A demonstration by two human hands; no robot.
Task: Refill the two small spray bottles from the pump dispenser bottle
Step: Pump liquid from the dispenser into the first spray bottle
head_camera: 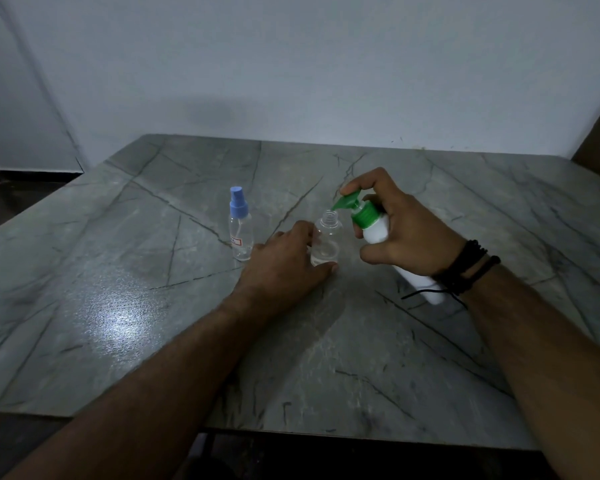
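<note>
Head view, mid-desk (430, 209): left hand (284, 268) fingers curled round open clear bottle (327, 240), right hand (409, 230) fingers gripping tilted white pump bottle (374, 230), green spout over bottle mouth, blue-capped spray bottle (239, 225) just left.

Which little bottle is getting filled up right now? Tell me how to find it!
Look at the grey marble table and find the two hands near its middle. Between them stands a small clear bottle, steadied by the left hand, with the green pump nozzle pointing at its mouth. Unlike the other small bottle to its left, which wears a blue spray cap, this one is open on top.
</note>
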